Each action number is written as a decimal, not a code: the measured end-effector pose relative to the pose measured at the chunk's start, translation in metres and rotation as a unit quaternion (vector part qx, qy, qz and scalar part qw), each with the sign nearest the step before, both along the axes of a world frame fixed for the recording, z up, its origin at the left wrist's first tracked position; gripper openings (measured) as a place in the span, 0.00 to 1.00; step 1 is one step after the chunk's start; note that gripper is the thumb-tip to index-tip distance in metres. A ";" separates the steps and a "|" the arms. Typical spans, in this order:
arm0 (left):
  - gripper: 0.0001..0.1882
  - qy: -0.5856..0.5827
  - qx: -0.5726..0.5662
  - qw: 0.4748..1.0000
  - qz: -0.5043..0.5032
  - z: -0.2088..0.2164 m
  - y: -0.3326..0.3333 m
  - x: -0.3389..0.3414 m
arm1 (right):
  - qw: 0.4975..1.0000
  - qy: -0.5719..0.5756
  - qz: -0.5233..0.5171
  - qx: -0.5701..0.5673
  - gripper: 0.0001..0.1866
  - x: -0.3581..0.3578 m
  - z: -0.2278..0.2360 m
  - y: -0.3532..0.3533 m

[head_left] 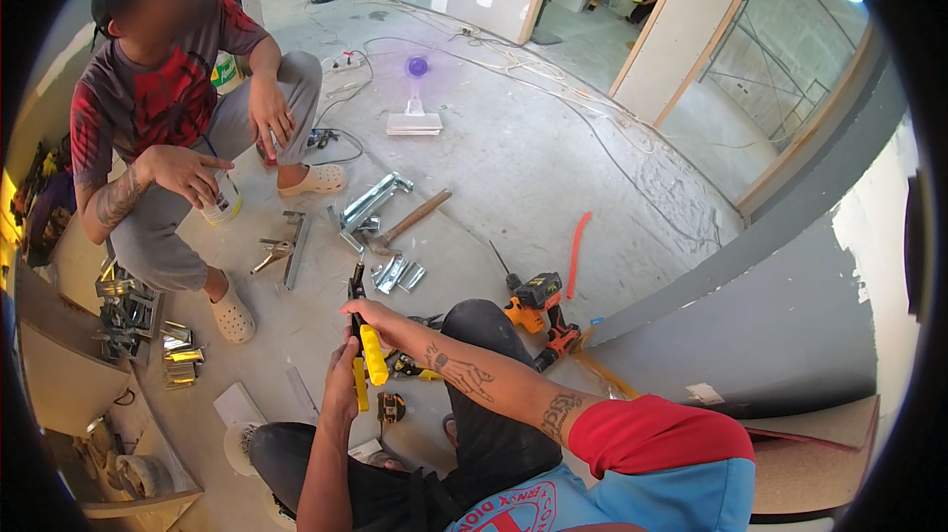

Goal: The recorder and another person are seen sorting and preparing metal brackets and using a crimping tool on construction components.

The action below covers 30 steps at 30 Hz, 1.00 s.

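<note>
A hand tool with thick yellow handles (371, 354) and a narrow black head points away from me between my raised knees; its exact kind is unclear. My left hand (342, 379) is closed around the handle side. Higher up, my right hand (369, 315) is closed at the black part, and its forearm crosses from the right. Just beyond the tool's tip lie short bent metal channel pieces (399, 274), a hammer (415, 222) with a wooden handle and longer galvanized channels (373, 204). Locking pliers (273, 255) rest beside another metal strip (294, 251).
Across to the left, a person (168, 117) squats holding a white tub (223, 201). Orange-black cordless drills (538, 303) lie right of my knee, near a red strip (578, 256). A tape measure (391, 407) sits below my hands. Cables (592, 157) cross the floor; metal brackets (128, 310) are piled left.
</note>
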<state>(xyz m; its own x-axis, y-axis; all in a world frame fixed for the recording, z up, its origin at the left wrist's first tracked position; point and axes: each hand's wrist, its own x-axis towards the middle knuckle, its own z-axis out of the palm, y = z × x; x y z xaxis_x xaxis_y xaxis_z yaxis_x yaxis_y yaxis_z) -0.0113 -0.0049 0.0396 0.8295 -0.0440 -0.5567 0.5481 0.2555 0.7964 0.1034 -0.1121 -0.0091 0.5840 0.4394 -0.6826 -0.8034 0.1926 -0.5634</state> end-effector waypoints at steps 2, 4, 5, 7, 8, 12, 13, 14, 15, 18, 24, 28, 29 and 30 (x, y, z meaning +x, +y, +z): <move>0.37 -0.003 -0.002 1.000 0.001 0.000 0.003 0.000 | 1.000 -0.022 0.000 0.014 0.18 0.003 -0.011 0.002; 0.45 -0.001 0.096 0.995 0.009 -0.010 0.013 0.009 | 0.995 -0.089 -0.017 0.048 0.17 0.003 -0.022 0.007; 0.51 -0.131 0.375 0.917 -0.034 -0.050 0.035 0.029 | 0.988 -0.131 -0.019 0.078 0.16 0.009 -0.013 0.001; 0.54 -0.283 0.692 0.655 0.109 -0.011 0.050 0.057 | 0.994 -0.078 -0.061 0.039 0.13 0.018 0.007 -0.024; 0.55 -0.273 0.681 0.663 0.147 0.030 0.057 0.071 | 0.993 -0.111 -0.041 -0.007 0.13 0.023 0.025 -0.039; 0.66 -0.139 0.692 0.663 0.249 0.079 0.066 0.112 | 0.979 -0.144 -0.100 0.108 0.10 0.033 0.068 -0.061; 0.67 -0.146 0.676 0.672 0.265 0.080 0.067 0.113 | 0.982 -0.108 -0.095 0.126 0.11 0.033 0.073 -0.068; 0.68 -0.162 0.657 0.682 0.276 0.077 0.066 0.115 | 0.980 -0.111 -0.092 0.139 0.12 0.034 0.069 -0.075; 0.68 -0.160 0.662 0.673 0.288 0.073 0.067 0.122 | 0.976 -0.120 -0.097 0.153 0.13 0.039 0.068 -0.079; 0.70 -0.282 0.561 0.676 0.385 0.042 0.067 0.126 | 0.975 -0.147 -0.145 0.085 0.14 0.031 0.074 -0.068; 0.74 -0.337 0.505 0.701 0.373 -0.002 0.039 0.097 | 0.978 -0.119 -0.170 0.023 0.12 0.046 0.065 -0.073; 0.76 -0.376 0.505 0.704 0.327 -0.015 0.045 0.078 | 0.982 -0.093 -0.154 0.051 0.11 0.053 0.061 -0.082; 0.76 -0.370 0.528 0.692 0.324 -0.017 0.046 0.076 | 0.983 -0.092 -0.148 0.062 0.11 0.054 0.059 -0.084; 0.76 -0.368 0.530 0.691 0.325 -0.019 0.048 0.075 | 0.981 -0.088 -0.163 0.053 0.11 0.053 0.059 -0.083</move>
